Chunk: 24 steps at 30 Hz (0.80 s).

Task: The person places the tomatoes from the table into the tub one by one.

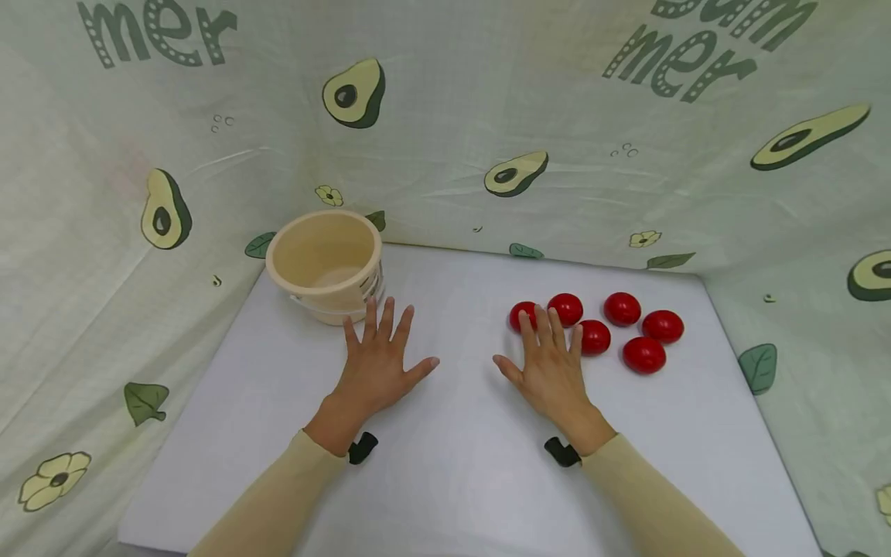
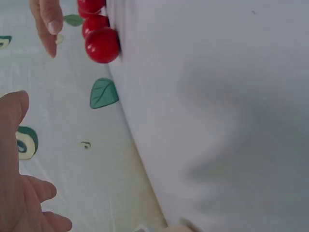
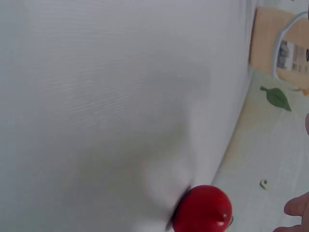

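My left hand (image 1: 376,363) is held over the white table with its fingers spread, its fingertips overlapping the lower edge of a cream bucket (image 1: 334,300) in the head view. The bucket stands upright, a thin handle hanging at its side, and nothing shows inside. Fingers outstretched, my right hand (image 1: 553,371) hovers at the near left of several shiny red tomato-like balls (image 1: 643,355) and partly hides some of them. Both hands hold nothing. One red ball (image 3: 203,210) and the bucket (image 3: 265,43) also appear in the right wrist view.
The white tabletop (image 1: 445,464) meets a hanging cloth (image 1: 431,155) printed with avocados and leaves at the back and both sides. A black strap (image 1: 363,448) sits at the left wrist, another black strap (image 1: 561,452) at the right.
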### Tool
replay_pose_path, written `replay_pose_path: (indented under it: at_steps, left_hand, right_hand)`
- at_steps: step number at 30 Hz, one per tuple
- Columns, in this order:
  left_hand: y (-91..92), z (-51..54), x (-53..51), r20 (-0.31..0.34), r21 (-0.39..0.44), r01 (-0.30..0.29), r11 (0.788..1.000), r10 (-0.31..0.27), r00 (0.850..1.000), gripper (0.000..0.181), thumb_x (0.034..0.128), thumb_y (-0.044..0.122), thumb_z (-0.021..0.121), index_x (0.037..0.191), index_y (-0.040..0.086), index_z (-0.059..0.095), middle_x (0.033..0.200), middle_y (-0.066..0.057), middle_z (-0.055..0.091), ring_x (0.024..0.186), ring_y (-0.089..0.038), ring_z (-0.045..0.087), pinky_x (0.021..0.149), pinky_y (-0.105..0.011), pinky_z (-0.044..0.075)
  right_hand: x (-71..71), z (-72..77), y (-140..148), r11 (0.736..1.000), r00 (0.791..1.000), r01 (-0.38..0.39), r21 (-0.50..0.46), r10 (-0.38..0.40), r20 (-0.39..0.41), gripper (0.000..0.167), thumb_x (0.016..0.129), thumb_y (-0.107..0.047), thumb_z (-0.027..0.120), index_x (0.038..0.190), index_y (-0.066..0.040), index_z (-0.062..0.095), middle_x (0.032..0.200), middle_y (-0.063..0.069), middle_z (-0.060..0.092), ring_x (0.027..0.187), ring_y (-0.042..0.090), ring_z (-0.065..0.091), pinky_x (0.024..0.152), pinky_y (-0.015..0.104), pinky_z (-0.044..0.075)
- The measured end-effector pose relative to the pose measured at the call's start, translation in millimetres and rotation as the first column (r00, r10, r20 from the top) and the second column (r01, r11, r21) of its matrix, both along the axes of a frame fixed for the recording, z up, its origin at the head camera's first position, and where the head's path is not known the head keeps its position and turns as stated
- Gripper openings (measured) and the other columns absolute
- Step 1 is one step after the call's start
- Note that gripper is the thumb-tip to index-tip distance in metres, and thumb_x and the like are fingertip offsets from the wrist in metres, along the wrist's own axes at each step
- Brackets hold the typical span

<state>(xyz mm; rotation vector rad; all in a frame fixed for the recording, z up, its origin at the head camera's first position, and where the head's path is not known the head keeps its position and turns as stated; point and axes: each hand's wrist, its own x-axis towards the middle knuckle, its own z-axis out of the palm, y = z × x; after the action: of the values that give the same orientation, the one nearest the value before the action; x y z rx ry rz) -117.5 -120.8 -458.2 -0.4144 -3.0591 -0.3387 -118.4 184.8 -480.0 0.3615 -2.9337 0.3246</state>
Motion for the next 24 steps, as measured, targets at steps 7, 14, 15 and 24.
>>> replay_pose_path:
  at_steps: [7,14,15,24]
  left_hand:
    - [-32.2,35.0,-11.8,-0.156,0.135,-0.059,0.989,0.08,0.985,0.091,0.1034,0.06,0.056,0.168,0.004,0.024,0.174,-0.028,0.014,0.161,-0.051,-0.001,0.118,-0.084,0.001]
    - [-84.2,57.5,-39.2,-0.187,0.18,-0.174,0.968,0.208,0.96,0.084,0.1084,0.055,0.048,0.166,-0.001,0.023,0.169,-0.036,0.018,0.16,-0.055,-0.001,0.115,-0.086,-0.001]
    - [-90.9,60.4,-43.0,-0.176,0.175,-0.193,0.966,0.224,0.959,0.083,0.1093,0.055,0.045,0.166,-0.002,0.022,0.17,-0.037,0.016,0.159,-0.055,-0.002,0.115,-0.086,-0.001]
    - [-129.3,69.3,-78.7,-0.019,0.182,-0.302,0.936,0.311,0.95,0.092,0.1099,0.058,0.034,0.165,-0.01,0.005,0.168,-0.041,-0.002,0.157,-0.056,-0.013,0.115,-0.085,-0.004]
  right_hand:
    - [-25.4,26.6,-33.3,0.994,0.993,-0.1,-0.037,0.097,-0.063,0.088,0.102,-0.058,0.06,0.164,-0.002,0.033,0.171,0.024,0.029,0.161,0.045,0.02,0.123,0.077,0.01]
    - [-53.7,57.7,-87.1,0.979,0.979,-0.204,-0.013,0.203,-0.022,0.086,0.106,-0.059,0.051,0.167,-0.004,0.026,0.174,0.02,0.023,0.163,0.04,0.017,0.126,0.073,0.01]
    - [-57.6,61.0,-95.4,0.977,0.977,-0.215,-0.01,0.215,-0.014,0.086,0.106,-0.06,0.05,0.167,-0.005,0.026,0.174,0.019,0.023,0.163,0.039,0.016,0.126,0.073,0.011]
    - [-86.3,70.7,-157.9,0.961,0.959,-0.274,-0.034,0.276,0.064,0.084,0.107,-0.062,0.047,0.169,-0.009,0.024,0.176,0.016,0.019,0.164,0.036,0.014,0.126,0.071,0.013]
